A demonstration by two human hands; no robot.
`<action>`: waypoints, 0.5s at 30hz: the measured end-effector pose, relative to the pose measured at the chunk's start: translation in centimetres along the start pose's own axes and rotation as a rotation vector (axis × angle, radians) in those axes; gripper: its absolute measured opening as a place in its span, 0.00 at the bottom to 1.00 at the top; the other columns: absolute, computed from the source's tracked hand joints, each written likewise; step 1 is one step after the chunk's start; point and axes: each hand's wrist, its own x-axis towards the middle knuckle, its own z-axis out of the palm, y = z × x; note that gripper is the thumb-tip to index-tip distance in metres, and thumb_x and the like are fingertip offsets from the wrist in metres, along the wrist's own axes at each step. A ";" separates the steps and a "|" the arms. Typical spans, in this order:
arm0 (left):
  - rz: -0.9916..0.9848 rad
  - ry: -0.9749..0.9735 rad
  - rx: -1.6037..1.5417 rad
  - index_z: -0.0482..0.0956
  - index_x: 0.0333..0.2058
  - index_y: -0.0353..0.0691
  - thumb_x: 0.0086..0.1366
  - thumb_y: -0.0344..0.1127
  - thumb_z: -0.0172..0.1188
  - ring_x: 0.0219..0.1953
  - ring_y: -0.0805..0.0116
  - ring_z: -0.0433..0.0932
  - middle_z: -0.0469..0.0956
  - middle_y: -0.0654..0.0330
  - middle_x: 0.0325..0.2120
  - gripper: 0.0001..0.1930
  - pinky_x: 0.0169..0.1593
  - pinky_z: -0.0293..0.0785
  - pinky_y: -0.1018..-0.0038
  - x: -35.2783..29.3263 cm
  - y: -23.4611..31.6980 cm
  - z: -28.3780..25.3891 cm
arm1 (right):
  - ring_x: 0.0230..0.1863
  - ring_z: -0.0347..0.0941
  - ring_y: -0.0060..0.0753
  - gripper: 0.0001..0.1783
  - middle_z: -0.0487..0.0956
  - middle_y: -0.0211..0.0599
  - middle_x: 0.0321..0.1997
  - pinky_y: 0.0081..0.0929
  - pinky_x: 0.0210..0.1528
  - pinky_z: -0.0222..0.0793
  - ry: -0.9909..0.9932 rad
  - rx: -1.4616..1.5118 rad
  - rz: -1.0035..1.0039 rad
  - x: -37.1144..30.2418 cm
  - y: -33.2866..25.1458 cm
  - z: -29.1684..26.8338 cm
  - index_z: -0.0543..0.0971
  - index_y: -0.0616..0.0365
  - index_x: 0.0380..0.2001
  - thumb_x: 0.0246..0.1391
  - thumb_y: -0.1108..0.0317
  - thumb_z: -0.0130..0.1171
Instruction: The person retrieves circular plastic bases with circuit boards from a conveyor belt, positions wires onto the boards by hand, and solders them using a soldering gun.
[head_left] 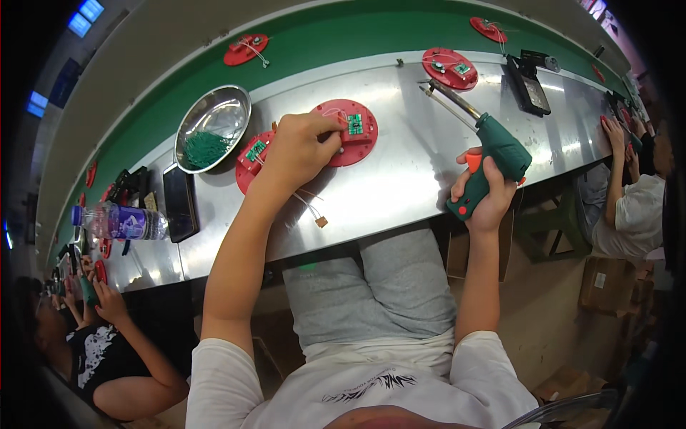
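Bottle lying near black phone; green stool; cardboard box.

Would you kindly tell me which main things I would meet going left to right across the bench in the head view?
Clear plastic bottle, metal bowl, left hand, green circuit board beside it, green soldering gun in the right hand.

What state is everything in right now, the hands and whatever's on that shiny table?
Left hand: fingers bent, at the nearer red disc
Right hand: closed around the soldering gun
Soldering gun: held, tip pointing away from the person; heat not visible
Nearer red disc: flat, circuit board exposed
Metal bowl: partly filled with green pieces
Bottle: on its side, capped
Black phone-like slab: flat, dark
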 end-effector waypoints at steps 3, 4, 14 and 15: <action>0.027 -0.019 0.002 0.86 0.33 0.38 0.54 0.30 0.63 0.27 0.53 0.82 0.82 0.51 0.26 0.08 0.36 0.79 0.66 0.6 -0.1 0.4 | 0.13 0.69 0.29 0.17 0.78 0.51 0.34 0.27 0.14 0.67 0.046 -0.041 0.004 0.0 -0.3 -0.2 0.73 0.69 0.42 0.64 0.62 0.51; 0.014 0.007 0.025 0.85 0.35 0.37 0.54 0.31 0.63 0.28 0.53 0.82 0.82 0.51 0.27 0.09 0.36 0.79 0.66 0.9 0.5 0.8 | 0.13 0.69 0.29 0.17 0.78 0.50 0.33 0.27 0.14 0.67 0.082 -0.027 0.013 0.1 -0.7 -0.4 0.74 0.69 0.42 0.64 0.62 0.51; 0.045 -0.179 0.179 0.74 0.57 0.40 0.48 0.38 0.70 0.56 0.46 0.69 0.74 0.48 0.53 0.34 0.63 0.61 0.58 -0.5 0.4 0.5 | 0.13 0.72 0.32 0.15 0.77 0.42 0.24 0.30 0.17 0.69 0.226 0.114 0.064 0.2 -0.4 0.6 0.75 0.66 0.32 0.60 0.62 0.55; 0.058 -0.241 0.161 0.77 0.53 0.40 0.47 0.38 0.71 0.54 0.46 0.71 0.76 0.49 0.49 0.31 0.60 0.64 0.59 -0.4 1.6 0.5 | 0.14 0.72 0.32 0.14 0.78 0.42 0.26 0.30 0.16 0.69 0.252 0.123 0.043 0.1 -0.7 0.3 0.75 0.66 0.32 0.60 0.62 0.56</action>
